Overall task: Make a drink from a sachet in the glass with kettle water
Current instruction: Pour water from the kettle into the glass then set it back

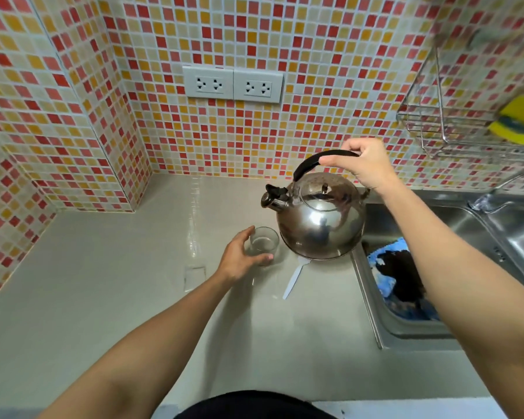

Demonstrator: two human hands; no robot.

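A steel kettle [319, 219] with a black handle is in the middle of the counter, its spout pointing left. My right hand [363, 164] grips the handle from above. Whether the kettle's base rests on the counter or hangs just above it I cannot tell. A clear glass [263, 241] stands upright just left of the kettle, and my left hand [239, 257] wraps around its left side. A white plastic spoon [295, 276] lies on the counter in front of the kettle. A pale, flat sachet [194, 276] lies left of my left wrist.
The grey counter [103, 282] meets mosaic-tiled walls at the back and left. Two wall sockets [233, 84] sit above. A steel sink [436, 267] holding a blue and black cloth [400, 282] is at the right. A wire rack [454, 128] with a yellow sponge hangs above it.
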